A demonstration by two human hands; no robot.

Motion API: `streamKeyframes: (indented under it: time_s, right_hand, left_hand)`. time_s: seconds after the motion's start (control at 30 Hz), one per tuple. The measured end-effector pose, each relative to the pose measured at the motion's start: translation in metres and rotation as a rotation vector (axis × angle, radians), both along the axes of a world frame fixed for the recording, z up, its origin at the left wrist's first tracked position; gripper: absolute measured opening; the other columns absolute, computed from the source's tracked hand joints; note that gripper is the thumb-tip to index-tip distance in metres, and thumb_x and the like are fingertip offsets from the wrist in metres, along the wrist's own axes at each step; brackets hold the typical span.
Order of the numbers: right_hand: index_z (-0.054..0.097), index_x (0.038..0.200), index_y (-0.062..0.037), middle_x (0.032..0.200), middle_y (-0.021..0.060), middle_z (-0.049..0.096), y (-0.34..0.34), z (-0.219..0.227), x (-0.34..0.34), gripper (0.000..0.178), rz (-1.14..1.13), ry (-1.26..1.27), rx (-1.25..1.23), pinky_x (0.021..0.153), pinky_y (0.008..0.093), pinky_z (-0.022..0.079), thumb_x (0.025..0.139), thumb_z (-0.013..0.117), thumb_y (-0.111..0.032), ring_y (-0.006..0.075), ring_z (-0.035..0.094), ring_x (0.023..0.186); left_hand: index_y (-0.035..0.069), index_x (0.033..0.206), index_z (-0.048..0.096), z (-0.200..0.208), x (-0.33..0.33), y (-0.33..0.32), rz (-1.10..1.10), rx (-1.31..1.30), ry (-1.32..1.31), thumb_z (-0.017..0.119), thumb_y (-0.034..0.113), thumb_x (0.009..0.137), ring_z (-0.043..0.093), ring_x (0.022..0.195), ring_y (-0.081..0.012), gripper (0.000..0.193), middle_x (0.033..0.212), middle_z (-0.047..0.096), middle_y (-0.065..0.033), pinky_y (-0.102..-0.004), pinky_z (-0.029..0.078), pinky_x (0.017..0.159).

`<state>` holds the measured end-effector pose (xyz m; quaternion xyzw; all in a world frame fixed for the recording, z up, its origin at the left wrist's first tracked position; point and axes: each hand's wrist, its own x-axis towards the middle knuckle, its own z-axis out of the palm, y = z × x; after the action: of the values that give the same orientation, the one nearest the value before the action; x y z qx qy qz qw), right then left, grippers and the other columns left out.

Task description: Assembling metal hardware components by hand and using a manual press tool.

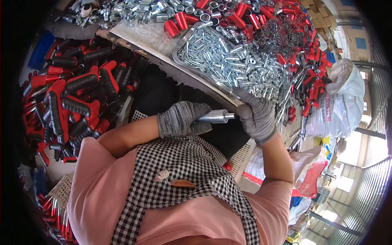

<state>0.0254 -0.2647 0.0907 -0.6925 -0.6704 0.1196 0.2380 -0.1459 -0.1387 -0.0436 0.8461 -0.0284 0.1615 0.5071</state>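
Observation:
My left hand (181, 118), in a grey knit glove, is wrapped round a silver metal cylinder (216, 116) held level in front of the apron. A thin pin sticks out of the cylinder's right end. Just beyond that pin is my gloved right hand (259, 116), its fingers stretched out and apart from the thumb, with nothing visible between them. Its fingertips reach over the front edge of the worktable (159, 47). Behind that edge lies a heap of small silver pins (208, 53) in a shallow metal tray (177, 57).
Red metal sleeves (239, 20) and dark coil springs (277, 34) are piled behind the pins. Red-and-black tool handles (83, 83) are heaped at the left. A white woven sack (335, 110) stands at the right. Beside my right elbow is a cream plastic crate (243, 159).

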Motion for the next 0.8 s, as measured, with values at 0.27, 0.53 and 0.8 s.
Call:
streamKeyframes:
  time_s: [0.27, 0.53, 0.8]
  right_hand:
    - [0.061, 0.111, -0.0074, 0.104, 0.0099, 0.063, 0.001, -0.011, -0.008, 0.051, 0.252, -0.011, 0.039, 0.073, 0.0368, 0.052, 0.063, 0.078, -0.010, 0.0285, 0.063, 0.089]
    - [0.063, 0.101, -0.0083, 0.087, 0.0072, 0.065, -0.003, -0.020, -0.013, 0.041, 0.154, -0.069, -0.017, 0.067, 0.0372, 0.050, 0.064, 0.079, -0.015, 0.0281, 0.063, 0.075]
    - [0.062, 0.114, -0.0123, 0.124, 0.0155, 0.054, 0.041, -0.065, -0.035, 0.066, 0.475, 0.514, 0.203, 0.102, 0.0464, 0.036, 0.059, 0.081, -0.043, 0.0341, 0.043, 0.124]
  left_hand:
    - [0.003, 0.111, 0.058, 0.010, 0.002, 0.003, -0.039, 0.027, 0.061, 0.064, 0.030, 0.085, 0.065, 0.087, -0.0336, 0.038, 0.095, 0.065, -0.0174, -0.0393, 0.052, 0.076]
    - [0.002, 0.105, 0.060, 0.018, -0.004, 0.002, -0.040, -0.016, 0.087, 0.069, 0.026, 0.081, 0.065, 0.083, -0.0317, 0.035, 0.093, 0.066, -0.0157, -0.0378, 0.053, 0.074]
    - [0.006, 0.131, 0.044, 0.015, 0.000, 0.023, -0.273, 0.017, -0.141, 0.077, 0.012, 0.071, 0.057, 0.109, -0.0200, 0.069, 0.129, 0.051, -0.0096, -0.0336, 0.047, 0.091]
